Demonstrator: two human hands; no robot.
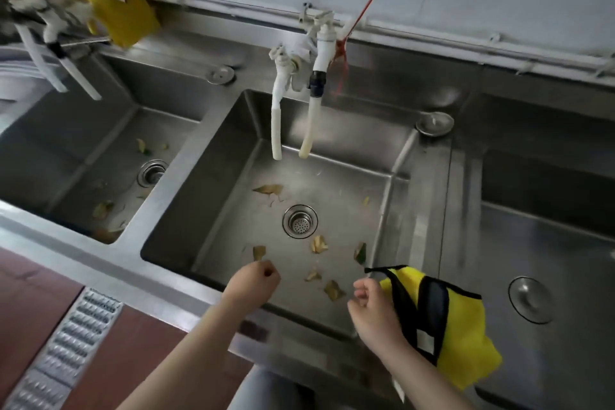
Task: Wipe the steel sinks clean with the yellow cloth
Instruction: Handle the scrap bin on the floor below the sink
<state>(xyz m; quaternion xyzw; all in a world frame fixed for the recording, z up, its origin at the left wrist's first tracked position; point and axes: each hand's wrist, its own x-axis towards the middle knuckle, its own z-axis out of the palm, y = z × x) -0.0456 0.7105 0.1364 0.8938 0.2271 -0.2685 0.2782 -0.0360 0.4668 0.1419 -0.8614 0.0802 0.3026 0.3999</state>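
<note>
The middle steel sink (213,210) lies below me, with several dry leaf scraps (318,244) scattered around its round drain (300,221). My left hand (254,280) hovers over the sink's near edge with its fingers curled; I see nothing plainly held in it. My right hand (374,308) is over the sink's near right corner and grips the yellow cloth (462,326), which has black trim and hangs to the right of the hand. The left sink (66,150) also holds leaf scraps, and the right sink (549,243) looks bare.
Two white tap hoses (309,130) hang over the back of the middle sink. Another yellow cloth (124,15) hangs on the rail at back left. Sink plugs (434,123) rest on the ledges. A metal floor grate (70,343) runs along the red floor.
</note>
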